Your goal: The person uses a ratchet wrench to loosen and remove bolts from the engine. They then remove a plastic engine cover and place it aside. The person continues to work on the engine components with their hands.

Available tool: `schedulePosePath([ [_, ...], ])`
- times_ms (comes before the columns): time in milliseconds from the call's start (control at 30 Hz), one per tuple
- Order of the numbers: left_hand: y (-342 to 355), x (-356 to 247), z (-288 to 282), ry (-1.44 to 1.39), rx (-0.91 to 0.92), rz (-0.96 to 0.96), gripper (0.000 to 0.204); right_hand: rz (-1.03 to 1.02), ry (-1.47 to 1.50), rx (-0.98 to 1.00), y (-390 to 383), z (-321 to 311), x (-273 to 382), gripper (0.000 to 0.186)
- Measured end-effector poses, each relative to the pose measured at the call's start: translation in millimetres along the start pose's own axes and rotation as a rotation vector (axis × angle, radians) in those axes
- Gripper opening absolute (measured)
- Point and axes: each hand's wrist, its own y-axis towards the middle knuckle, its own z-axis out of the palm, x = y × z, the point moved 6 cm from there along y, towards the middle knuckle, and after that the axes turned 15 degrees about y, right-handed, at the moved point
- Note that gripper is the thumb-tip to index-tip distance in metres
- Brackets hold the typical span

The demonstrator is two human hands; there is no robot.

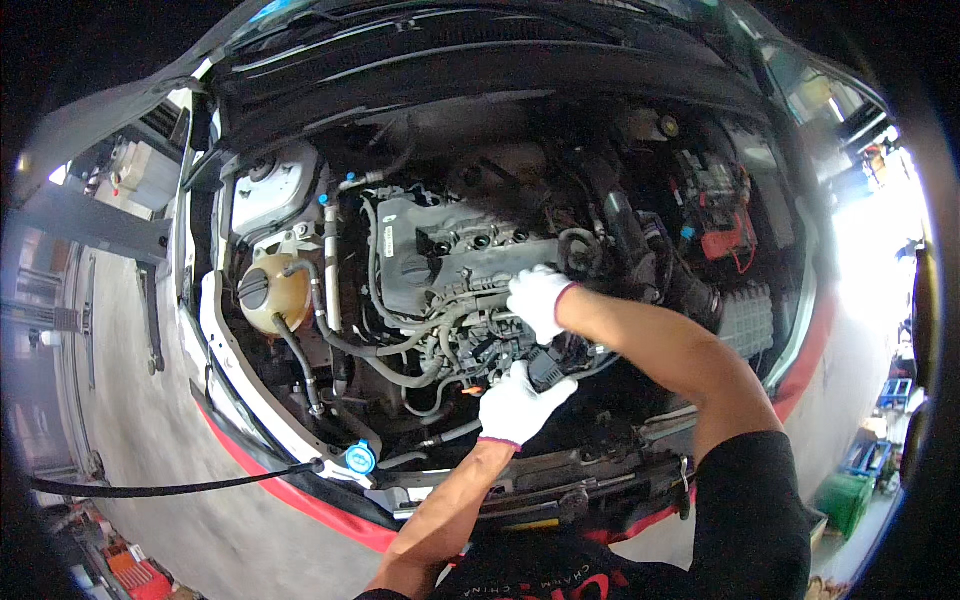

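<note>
Two white-gloved hands at work on the front side of a car engine, low in the open engine bay (pixel 237 362).
The left hand (pixel 523 406) has its grip around a black, ribbed plastic part (pixel 545 369), thumb and fingers seemingly pinching its sides; the part sits toward the bay's front edge, right of its middle. The right hand (pixel 538 302) is curled just above, against the front edge of the black plastic engine cover (pixel 415 262); whether its grip is pinching anything, I cannot tell. The step in hand looks like handling the ribbed part among the dark hoses and wiring; whether it is loose or attached is unclear. The next move seems to call for a steady left grip and the right fingers kept clear of the wiring.
</note>
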Motion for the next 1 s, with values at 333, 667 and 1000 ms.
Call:
schedulePosePath([
  [333,80,-9,-123,0.283,-0.611,0.547,0.034,0.607,1.301,-0.813,-28,-70,-139,0.08],
  [667,225,57,-130,-0.618,-0.093,0.228,0.052,0.04,1.011,-0.922,-12,-139,-101,0.058],
  [1000,267,94,-126,-0.703,-0.045,0.28,0.055,0.112,0.96,-0.69,72,-123,-70,0.07],
])
